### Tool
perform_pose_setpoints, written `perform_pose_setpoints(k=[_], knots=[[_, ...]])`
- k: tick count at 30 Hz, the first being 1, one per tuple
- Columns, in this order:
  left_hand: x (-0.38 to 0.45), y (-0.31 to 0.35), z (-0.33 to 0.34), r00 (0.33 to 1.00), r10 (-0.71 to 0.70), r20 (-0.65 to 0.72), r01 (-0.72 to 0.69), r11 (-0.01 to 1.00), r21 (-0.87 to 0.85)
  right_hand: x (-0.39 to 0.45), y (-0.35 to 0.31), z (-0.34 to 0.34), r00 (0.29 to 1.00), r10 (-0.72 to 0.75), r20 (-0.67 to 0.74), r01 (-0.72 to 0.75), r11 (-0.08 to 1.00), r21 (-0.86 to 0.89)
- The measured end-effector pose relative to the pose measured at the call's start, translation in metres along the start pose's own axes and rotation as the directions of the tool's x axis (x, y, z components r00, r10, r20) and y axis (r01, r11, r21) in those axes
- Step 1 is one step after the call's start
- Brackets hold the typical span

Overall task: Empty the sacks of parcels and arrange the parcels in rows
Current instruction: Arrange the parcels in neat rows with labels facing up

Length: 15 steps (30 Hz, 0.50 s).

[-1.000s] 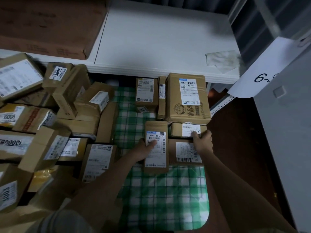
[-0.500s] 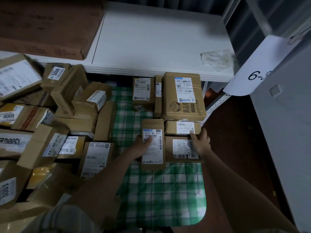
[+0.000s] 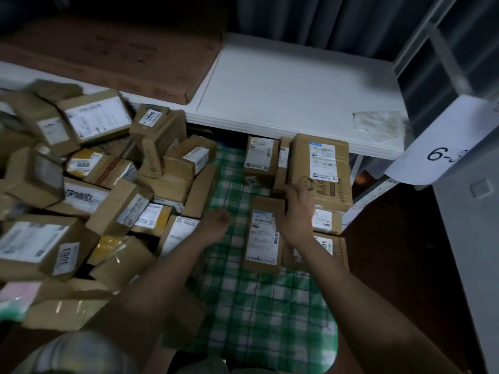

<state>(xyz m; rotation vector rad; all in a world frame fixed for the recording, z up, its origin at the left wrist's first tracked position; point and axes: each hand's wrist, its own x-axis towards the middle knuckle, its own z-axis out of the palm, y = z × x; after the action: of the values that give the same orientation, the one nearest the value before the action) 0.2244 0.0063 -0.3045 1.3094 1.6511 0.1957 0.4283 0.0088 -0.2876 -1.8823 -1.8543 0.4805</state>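
both bare forearms reach forward from the bottom of the view over a green-and-white checked cloth (image 3: pixel 251 300). the left hand (image 3: pixel 216 225) hangs above the cloth with its fingers curled loosely inward and nothing in them, knuckles turned toward the heap. the right hand (image 3: pixel 298 209) is stretched further ahead, palm down, fingers spread and fairly straight; their tips lie over the lower edge of a big brown carton (image 3: pixel 321 168) with a blue-topped label and a printed cartoon face, though whether they press on it cannot be told through the blur. just left of the right fingers lies a long narrow cardboard parcel (image 3: pixel 263 236), flat, its white shipping label facing up. under the right wrist sit two smaller taped boxes (image 3: pixel 325 221), labels up, touching each other in a column. beyond the fingertips, a small square parcel (image 3: pixel 260 157) and a thin one stood on edge (image 3: pixel 283 160) line up beside the big carton against a white shelf board (image 3: pixel 283 87). left of the left hand, a jumbled heap of cardboard parcels (image 3: pixel 89 184) leans at all angles, matte brown with glossy tape and white labels. a curled paper tag (image 3: pixel 437 147) marked "6-" hangs at the right.
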Motion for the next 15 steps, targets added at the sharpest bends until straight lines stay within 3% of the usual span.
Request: perform_pose_setpoints(k=[6, 10, 13, 15], knots=[[-0.020, -0.006, -0.071, 0.967, 0.101, -0.233, -0.083, 0.993, 0.085, 0.025, -0.060, 0.037, 0.966, -0.127, 0.224, 0.136, 0.990, -0.027], [-0.023, -0.011, -0.116, 0.943, 0.135, -0.305, -0.095, 0.985, 0.143, 0.053, -0.108, 0.069, 0.938, -0.085, 0.335, 0.078, 0.996, 0.032], [-0.013, -0.013, -0.141, 0.933, 0.185, -0.309, -0.117, 0.967, 0.225, 0.080, -0.144, 0.095, 0.900, 0.010, 0.436, -0.107, 0.974, 0.198], [-0.001, -0.019, -0.154, 0.918, 0.245, -0.312, -0.152, 0.943, 0.295, 0.097, -0.162, 0.110, 0.872, 0.160, 0.462, -0.376, 0.823, 0.425]])
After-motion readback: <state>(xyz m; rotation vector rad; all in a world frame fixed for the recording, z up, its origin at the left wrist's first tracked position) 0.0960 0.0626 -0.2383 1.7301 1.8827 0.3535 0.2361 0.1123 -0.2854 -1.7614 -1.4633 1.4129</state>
